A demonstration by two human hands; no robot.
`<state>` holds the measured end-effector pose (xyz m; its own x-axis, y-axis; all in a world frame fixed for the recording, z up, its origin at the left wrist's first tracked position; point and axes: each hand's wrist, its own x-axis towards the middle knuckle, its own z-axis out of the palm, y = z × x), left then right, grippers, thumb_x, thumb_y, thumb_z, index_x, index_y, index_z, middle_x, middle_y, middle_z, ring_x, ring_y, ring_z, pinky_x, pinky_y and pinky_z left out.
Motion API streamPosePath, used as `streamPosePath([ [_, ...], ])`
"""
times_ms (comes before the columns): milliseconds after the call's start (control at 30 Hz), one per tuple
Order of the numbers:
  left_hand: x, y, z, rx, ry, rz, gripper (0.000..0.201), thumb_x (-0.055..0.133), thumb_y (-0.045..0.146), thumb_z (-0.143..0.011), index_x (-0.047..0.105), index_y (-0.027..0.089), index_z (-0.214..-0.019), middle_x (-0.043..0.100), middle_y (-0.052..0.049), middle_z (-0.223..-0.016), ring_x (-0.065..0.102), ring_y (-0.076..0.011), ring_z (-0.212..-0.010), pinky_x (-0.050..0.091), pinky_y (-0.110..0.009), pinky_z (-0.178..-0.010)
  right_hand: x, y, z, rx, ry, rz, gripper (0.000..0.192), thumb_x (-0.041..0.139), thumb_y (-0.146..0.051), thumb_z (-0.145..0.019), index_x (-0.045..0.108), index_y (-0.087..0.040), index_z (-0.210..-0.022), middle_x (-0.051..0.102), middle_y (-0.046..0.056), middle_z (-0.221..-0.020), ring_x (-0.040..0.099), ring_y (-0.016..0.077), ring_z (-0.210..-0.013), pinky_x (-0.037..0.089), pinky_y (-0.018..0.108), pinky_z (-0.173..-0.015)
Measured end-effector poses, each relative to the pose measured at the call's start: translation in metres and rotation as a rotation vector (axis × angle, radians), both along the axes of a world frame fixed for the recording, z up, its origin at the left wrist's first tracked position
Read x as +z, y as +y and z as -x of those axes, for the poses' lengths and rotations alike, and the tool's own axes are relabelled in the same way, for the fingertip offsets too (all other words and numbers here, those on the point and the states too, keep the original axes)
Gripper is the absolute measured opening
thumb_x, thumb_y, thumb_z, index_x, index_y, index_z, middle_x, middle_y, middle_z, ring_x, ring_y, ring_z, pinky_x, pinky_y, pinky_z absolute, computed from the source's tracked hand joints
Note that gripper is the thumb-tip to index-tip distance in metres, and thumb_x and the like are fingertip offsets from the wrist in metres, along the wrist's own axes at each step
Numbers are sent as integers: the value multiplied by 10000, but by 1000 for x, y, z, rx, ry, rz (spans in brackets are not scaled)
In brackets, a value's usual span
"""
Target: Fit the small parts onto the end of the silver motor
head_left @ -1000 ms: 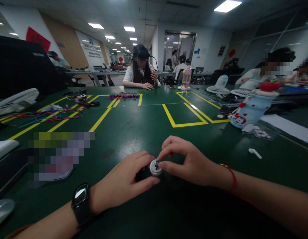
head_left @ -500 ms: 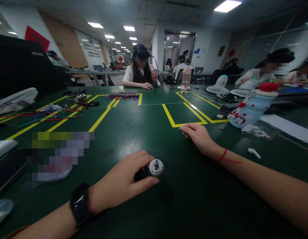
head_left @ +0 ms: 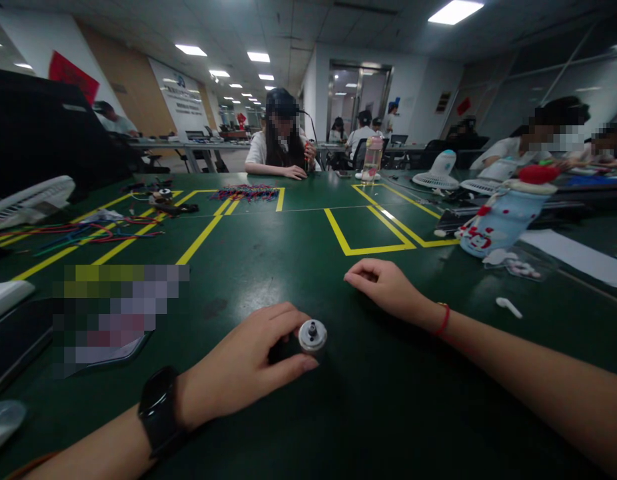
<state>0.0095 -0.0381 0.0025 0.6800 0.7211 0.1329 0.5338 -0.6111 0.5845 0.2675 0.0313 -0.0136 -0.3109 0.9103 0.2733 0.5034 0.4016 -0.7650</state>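
Observation:
A small motor [head_left: 312, 337], with a round silver end face and a short dark shaft pointing up, is between the thumb and fingers of my left hand [head_left: 253, 353]. This hand lies low over the green table, a dark watch on its wrist. To the right and farther forward is my right hand [head_left: 386, 283], closed with thumb and fingertips together. Whatever may be in its pinch is too small or hidden to make out. It is apart from the motor, just in front of a yellow tape outline [head_left: 381, 251].
Left of my hands are loose coloured wires [head_left: 103, 230] and a blurred-out packet [head_left: 123, 313]. A bundle of wires [head_left: 246, 193] lies farther back. On the right are a blue bottle [head_left: 506, 220], a white earbud [head_left: 509, 307] and fans [head_left: 437, 172]. A person [head_left: 278, 143] sits opposite.
My right hand has come closer to me and a little left, still pinched. The left hand and the motor have hardly moved.

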Motion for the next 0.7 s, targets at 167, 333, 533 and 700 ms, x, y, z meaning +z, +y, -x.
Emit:
streamPosePath([
  [167,2,1,0,-7,7,-10,200,563,388,-899,565,225,-1015,597,-32,-968,544,-209,-851,440,-339,-762,12,-31,24,209,-42,-5,159,582,-294,-864,680,-169,-856,629,16,-790,538,123,-678,418,257,-607],
  [333,-5,3,2,-3,25,-63,213,552,410,-902,554,233,-1023,587,-35,-963,545,-235,-918,444,-359,-782,26,-59,45,351,50,-107,126,622,-243,-847,663,-197,-957,610,30,-951,568,141,-857,464,277,-774],
  [533,-2,-1,3,3,26,-59,230,549,417,-903,563,224,-1028,595,-45,-975,547,-244,-952,445,-379,-821,37,-63,46,268,152,-173,77,639,-221,-839,674,-188,-899,590,23,-922,559,131,-845,455,263,-737],
  [700,6,-4,4,-15,0,-13,186,565,365,-906,561,228,-1031,596,-30,-989,546,-207,-879,439,-344,-777,36,-50,26,414,-38,-73,98,674,-234,-814,706,-179,-889,603,33,-900,561,145,-841,442,297,-769],
])
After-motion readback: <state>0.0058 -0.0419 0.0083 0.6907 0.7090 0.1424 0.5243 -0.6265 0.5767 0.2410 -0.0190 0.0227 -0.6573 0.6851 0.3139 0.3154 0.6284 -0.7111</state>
